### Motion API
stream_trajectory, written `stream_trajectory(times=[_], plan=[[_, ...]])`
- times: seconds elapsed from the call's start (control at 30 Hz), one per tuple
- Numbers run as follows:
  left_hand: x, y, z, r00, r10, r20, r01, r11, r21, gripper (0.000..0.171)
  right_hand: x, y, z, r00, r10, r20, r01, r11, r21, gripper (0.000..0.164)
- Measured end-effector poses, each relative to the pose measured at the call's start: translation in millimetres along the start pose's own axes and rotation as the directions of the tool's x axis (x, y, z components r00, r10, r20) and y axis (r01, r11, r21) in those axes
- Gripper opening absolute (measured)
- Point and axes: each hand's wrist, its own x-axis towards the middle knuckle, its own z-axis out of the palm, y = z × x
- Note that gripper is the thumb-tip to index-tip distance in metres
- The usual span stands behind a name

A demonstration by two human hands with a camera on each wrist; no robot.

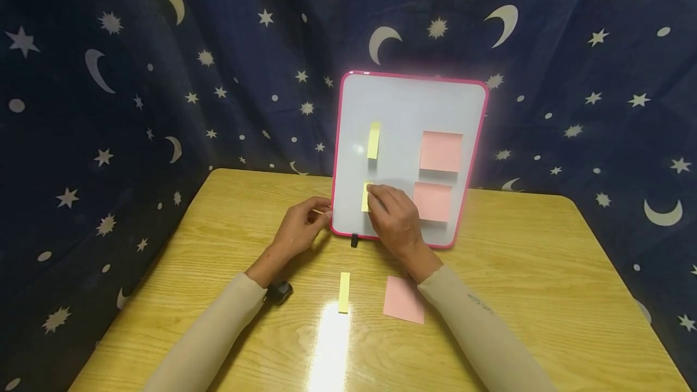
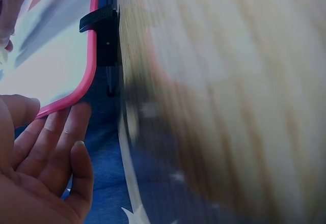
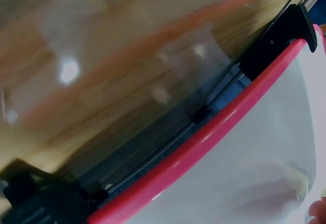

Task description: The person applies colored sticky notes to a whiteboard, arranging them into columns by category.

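Observation:
A whiteboard with a pink frame stands tilted back on the table. At its lower left corner my left hand grips the edge, the thumb in front and the fingers behind. My right hand pinches the top of a narrow yellow sticky note at the board's lower left part. Above it, another yellow sticky note is stuck on. Two pink sticky notes, an upper one and a lower one, are on the right side, the lower partly behind my right hand.
On the table before the board lie a narrow yellow sticky note and a square pink sticky note, close to my right sleeve. Black stand clips hold the board's lower edge. Behind hangs a dark blue curtain with moons and stars.

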Motion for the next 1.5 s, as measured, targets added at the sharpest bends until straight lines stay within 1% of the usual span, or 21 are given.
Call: stream_trajectory(times=[0.17,0.4,0.6,0.73,1.1,1.5], plan=[[1.5,-0.7,0.6,1.000,-0.016,0.016,0.016,1.000,-0.008,0.028,1.8,-0.1,1.4,1.000,0.007,0.002,-0.007,1.000,-0.001,0.008],[3.4,-4.6,1.7,0.999,-0.006,0.037,0.007,1.000,-0.020,0.027,1.5,1.3,4.9,1.000,0.021,-0.006,-0.021,0.999,-0.026,0.007],[2.9,-4.7,2.7,0.999,0.003,0.035,-0.002,1.000,-0.020,0.026,0.8,2.2,6.9,1.000,0.020,-0.006,-0.020,0.999,-0.026,0.006],[2.8,-4.4,2.9,0.999,0.006,0.035,-0.005,1.000,-0.028,0.026,1.1,2.6,7.3,1.000,0.028,0.009,-0.028,0.999,-0.018,0.005],[3.9,-4.1,3.0,0.999,-0.010,0.045,0.012,0.998,-0.054,0.024,0.5,2.9,7.3,1.000,0.023,0.021,-0.023,1.000,-0.008,0.005],[3.8,-5.0,2.4,0.999,-0.007,0.048,0.011,0.998,-0.068,0.024,-0.9,4.0,7.2,0.998,0.035,0.056,-0.034,0.999,-0.015,0.007]])
